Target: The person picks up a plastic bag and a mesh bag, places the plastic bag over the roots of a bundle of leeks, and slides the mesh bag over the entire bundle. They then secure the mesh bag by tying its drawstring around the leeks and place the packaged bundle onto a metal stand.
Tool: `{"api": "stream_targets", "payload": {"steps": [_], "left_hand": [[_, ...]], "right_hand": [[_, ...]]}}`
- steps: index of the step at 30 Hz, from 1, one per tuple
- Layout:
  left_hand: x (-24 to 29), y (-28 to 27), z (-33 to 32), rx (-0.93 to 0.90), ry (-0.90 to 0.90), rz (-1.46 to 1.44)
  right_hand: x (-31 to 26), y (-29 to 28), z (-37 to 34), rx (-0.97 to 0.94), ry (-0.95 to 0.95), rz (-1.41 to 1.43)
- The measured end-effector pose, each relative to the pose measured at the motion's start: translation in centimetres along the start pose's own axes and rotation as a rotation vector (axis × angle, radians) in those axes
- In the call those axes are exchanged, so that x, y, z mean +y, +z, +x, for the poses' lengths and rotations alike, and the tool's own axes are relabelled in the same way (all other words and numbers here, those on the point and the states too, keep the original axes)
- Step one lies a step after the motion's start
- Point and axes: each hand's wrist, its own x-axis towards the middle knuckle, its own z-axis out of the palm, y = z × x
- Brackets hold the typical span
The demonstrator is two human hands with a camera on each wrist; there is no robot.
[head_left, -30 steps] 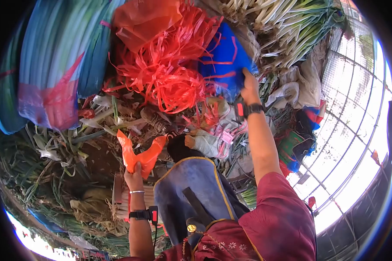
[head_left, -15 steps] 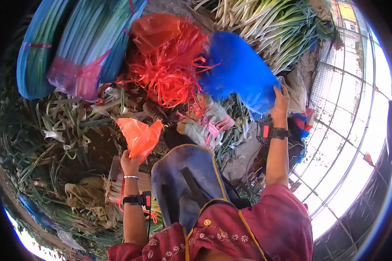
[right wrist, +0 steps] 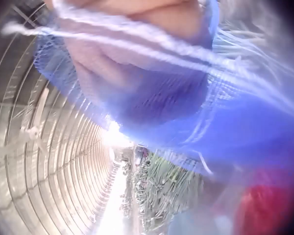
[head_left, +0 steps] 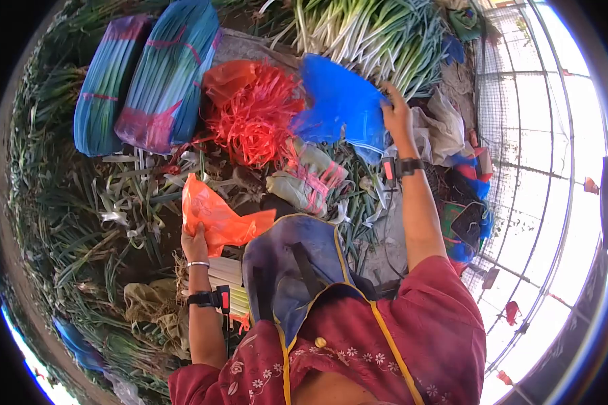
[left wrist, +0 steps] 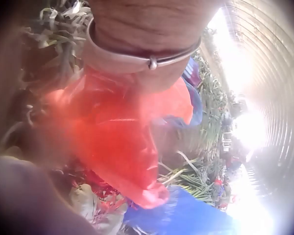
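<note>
- Can't see the left hand's (left wrist: 159, 79) fingers behind orange plastic (left wrist: 115, 139), left-wrist view.
- Can't trace the right hand (right wrist: 142, 73) clearly through blurred blue mesh (right wrist: 250, 129).
- Lose pale-stemmed greens (head_left: 361, 40) at head view's top edge.

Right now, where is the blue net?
In the head view, the blue net is above centre, held by the right hand, just right of the red ribbons and below the green onions.

Mesh bag (head_left: 344, 101) between plastic-strip heap (head_left: 253, 121) and right hand (head_left: 400, 120)
2 wrapped scallion bundles (head_left: 170, 77) lie side by side, upper left, left of the plastic-strip heap; loose scallions (head_left: 375, 34) lie at top, right of centre, above the mesh bag; the plastic bag (head_left: 216, 219), in the left hand (head_left: 194, 241), is left of centre.
</note>
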Motion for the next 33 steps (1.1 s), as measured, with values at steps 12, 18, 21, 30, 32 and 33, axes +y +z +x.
{"api": "stream_targets", "payload": {"steps": [12,18,21,30,32,33], "left_hand": [[1.6,3.6,-8.5,-0.110,-0.062,-0.016],[3.3,10.7,-11.4,-0.062,0.122,0.461],[2.1,16.5,-12.1,-0.085,0.144,0.051],[1.8,32.9,-14.5,-0.364,0.033,-0.030],[2.5,34.7,-14.2,-0.387,0.139,0.272],[2.7,35.4,-13.7,-0.394,0.201,0.433]], "right_hand": [[0.2,-5.9,2.9,-0.373,0.447,0.521],[4.8,-4.6,5.4,-0.491,0.388,0.729],[3.2,-7.5,6.5,-0.538,0.388,0.757],[4.8,-12.6,8.9,-0.732,0.269,1.304],[3.5,-14.5,9.7,-0.757,0.239,1.259],[3.2,-15.1,9.9,-0.766,0.198,1.230]]}}
